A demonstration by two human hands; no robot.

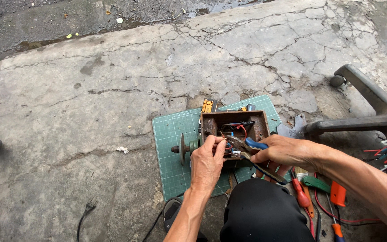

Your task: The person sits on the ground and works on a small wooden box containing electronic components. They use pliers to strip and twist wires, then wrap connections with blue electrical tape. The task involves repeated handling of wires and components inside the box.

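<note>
From the head view we see our left hand (206, 162) pinching thin wires (227, 142) inside the open rusty metal box (234, 130), which sits on a green cutting mat (172, 148) on cracked concrete; our right hand (284, 151) is closed round blue-handled pliers (251, 148), whose tips meet the wires.

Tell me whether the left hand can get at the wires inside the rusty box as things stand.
Probably yes: the left hand already pinches wires at the open rusty box, and the pliers in the right hand come in from the side, not across it.
</note>
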